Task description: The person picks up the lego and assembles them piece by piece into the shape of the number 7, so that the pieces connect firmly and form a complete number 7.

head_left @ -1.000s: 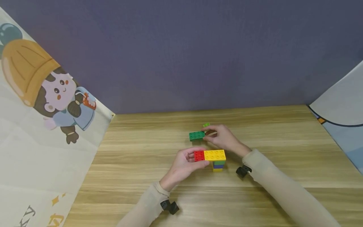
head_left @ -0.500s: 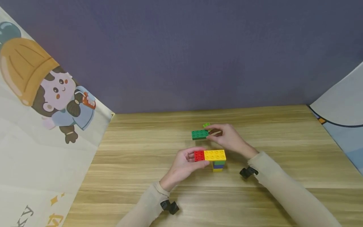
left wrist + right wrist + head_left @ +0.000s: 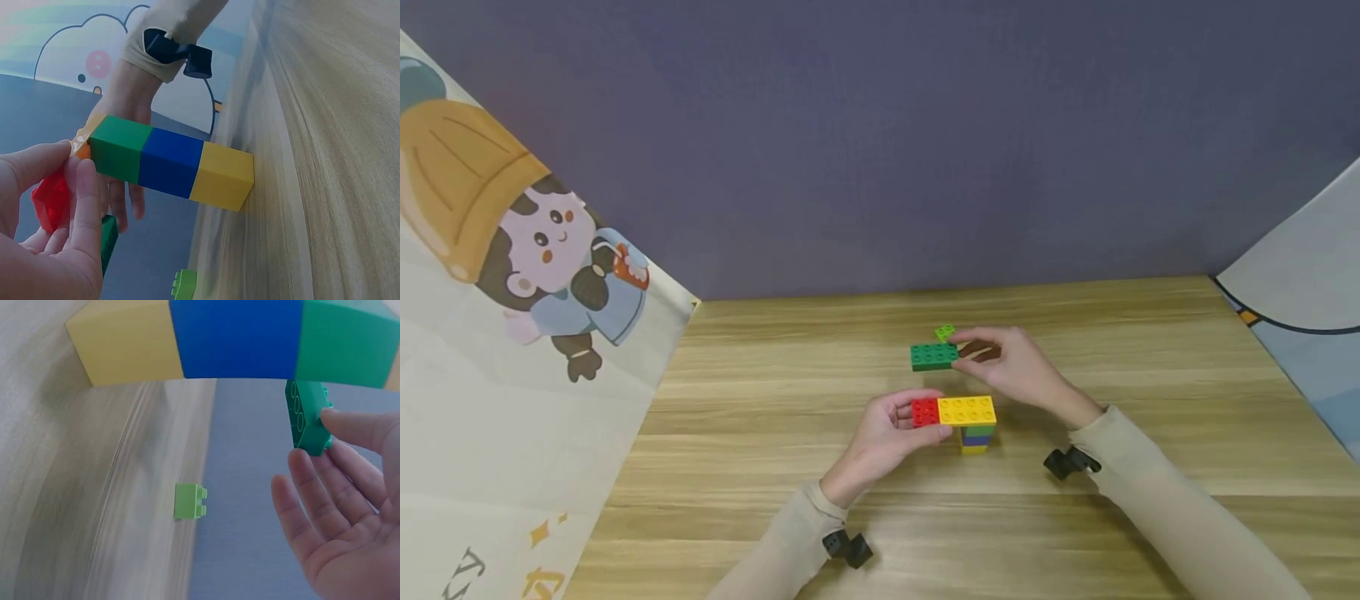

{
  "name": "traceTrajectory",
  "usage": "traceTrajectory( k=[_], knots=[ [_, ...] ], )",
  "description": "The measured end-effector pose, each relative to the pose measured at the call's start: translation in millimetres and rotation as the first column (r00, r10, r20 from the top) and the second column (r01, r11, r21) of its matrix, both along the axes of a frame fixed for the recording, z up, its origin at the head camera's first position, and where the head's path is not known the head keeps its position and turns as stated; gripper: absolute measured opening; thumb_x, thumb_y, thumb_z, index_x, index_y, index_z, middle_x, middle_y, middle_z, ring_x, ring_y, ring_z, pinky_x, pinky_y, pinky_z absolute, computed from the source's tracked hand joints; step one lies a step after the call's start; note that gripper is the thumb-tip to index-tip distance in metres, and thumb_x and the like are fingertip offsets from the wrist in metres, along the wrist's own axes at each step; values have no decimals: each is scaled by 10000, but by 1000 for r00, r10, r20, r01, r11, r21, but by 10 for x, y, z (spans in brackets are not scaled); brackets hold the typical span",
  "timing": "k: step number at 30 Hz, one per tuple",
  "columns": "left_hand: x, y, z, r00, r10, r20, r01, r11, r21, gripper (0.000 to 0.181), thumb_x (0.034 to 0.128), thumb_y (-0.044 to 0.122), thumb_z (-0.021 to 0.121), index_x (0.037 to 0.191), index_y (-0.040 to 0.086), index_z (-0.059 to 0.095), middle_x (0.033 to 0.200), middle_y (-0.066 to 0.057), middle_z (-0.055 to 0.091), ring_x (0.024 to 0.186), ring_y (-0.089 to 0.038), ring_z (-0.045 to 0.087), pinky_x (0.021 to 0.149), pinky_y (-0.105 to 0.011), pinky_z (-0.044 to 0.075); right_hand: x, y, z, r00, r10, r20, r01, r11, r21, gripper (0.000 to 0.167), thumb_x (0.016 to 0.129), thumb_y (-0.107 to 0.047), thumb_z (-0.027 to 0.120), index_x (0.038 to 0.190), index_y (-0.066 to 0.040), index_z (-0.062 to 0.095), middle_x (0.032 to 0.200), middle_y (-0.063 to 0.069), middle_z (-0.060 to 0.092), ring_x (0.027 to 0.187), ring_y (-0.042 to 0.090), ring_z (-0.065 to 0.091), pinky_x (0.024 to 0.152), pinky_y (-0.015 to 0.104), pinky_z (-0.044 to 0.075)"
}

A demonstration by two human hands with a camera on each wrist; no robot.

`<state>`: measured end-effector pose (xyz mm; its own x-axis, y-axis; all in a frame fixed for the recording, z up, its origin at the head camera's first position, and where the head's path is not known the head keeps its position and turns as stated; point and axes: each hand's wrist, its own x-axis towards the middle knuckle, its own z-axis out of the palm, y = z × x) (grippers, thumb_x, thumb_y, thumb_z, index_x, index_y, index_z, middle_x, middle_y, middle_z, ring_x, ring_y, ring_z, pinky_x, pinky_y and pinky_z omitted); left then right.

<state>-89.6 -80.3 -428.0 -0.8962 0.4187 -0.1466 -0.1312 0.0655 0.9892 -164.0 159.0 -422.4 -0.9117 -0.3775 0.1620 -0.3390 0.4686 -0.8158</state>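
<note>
A dark green brick (image 3: pixel 931 357) hangs in the air beyond the tower (image 3: pixel 976 439) and slightly to its left, pinched at its right end between the thumb and fingers of the right hand (image 3: pixel 1018 367). From that grip the brick reaches leftward, its long axis running about parallel to the long yellow brick (image 3: pixel 967 411) that caps the tower. The right hand is the nearer of the two; the left hand (image 3: pixel 883 437), at the tower's left, does not touch it.

We see two rows of four studs on its glossy upper face. From the right wrist we glimpse round tubes in its hollow underside, which faces down.

At the tower's upper left, the left hand is clamped around a red brick (image 3: pixel 925 412), its thumb along the near side. Red meets the yellow cap end to end, though we cannot tell how they are joined. Below the cap, the tower shows green, blue and yellow, standing on a wood-grain table (image 3: pixel 775 517). Farther beyond the tower, a small lime brick (image 3: pixel 945 332) sits on the tabletop, studs up.
</note>
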Motion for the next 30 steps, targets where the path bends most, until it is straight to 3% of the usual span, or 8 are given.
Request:
traceTrajectory(
  k=[11, 20, 30],
  knots=[
    [18, -10, 13, 1000, 15, 7, -15, 1000, -6, 485, 935, 81, 809, 1398, 33, 673, 1236, -166, 777, 963, -113, 758, 859, -239, 630, 104, 63, 103, 1000, -1, 1, 1, 999, -51, 375, 949, -162, 810, 1307, -74, 747, 1260, 158, 770, 1040, 306, 774, 886, 383, 649],
    [22, -4, 7, 1000, 18, 10, -18, 1000, -7, 486, 936, 81, 809, 1400, 28, 671, 1244, -160, 773, 973, -125, 764, 867, -251, 633, 198, 91, 166, 1000, -9, 19, 10, 999, -46, 378, 952, -177, 810, 1317, -104, 745, 1270, 111, 776, 1042, 259, 778, 874, 360, 648],
    [18, -9, -3, 1000, 5, 8, -6, 1000, 4, 494, 942, 86, 806, 1413, 39, 664, 1282, -162, 761, 1001, -130, 761, 878, -252, 632, 310, 112, 216, 1000, 3, -20, -5, 998, -58, 362, 955, -157, 809, 1310, -120, 752, 1308, 75, 768, 1012, 199, 779, 876, 253, 619]
  ],
)
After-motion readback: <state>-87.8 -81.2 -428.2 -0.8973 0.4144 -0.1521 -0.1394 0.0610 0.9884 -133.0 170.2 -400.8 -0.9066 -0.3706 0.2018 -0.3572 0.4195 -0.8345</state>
